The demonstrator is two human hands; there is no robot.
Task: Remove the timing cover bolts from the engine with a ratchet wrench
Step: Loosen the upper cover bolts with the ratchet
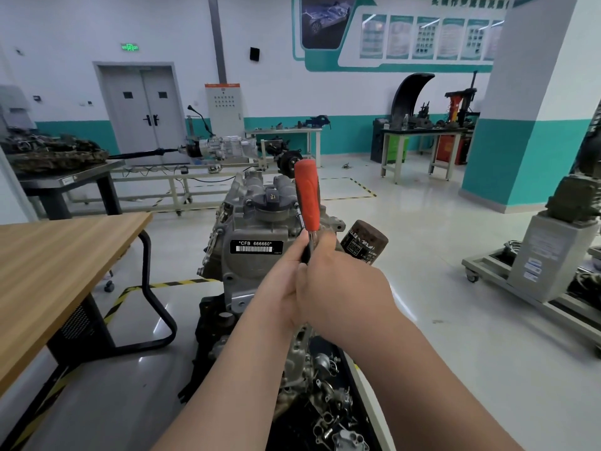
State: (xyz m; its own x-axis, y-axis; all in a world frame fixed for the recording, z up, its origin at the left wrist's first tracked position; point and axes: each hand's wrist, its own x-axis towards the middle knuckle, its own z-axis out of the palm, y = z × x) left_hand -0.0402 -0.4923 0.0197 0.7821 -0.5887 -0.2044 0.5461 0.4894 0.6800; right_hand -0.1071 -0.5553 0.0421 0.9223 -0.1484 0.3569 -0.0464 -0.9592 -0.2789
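Ratchet wrench (307,198): stands near-upright at right edge of engine (247,265), orange grip clear above. Clasped low by left hand (284,291) and right hand (341,288) together. Open floor (429,255) right of engine.

White, teal-banded walls (65,27) and a grey double door (143,109) back a glossy pale floor (439,242) marked with yellow-black tape (182,283), with a wood-topped table (48,255) at left and a pillar (527,125) at right.

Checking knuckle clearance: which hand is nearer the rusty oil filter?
Right. Both hands grip the ratchet wrench; the right hand is just below-left of the oil filter, the left hand farther left.
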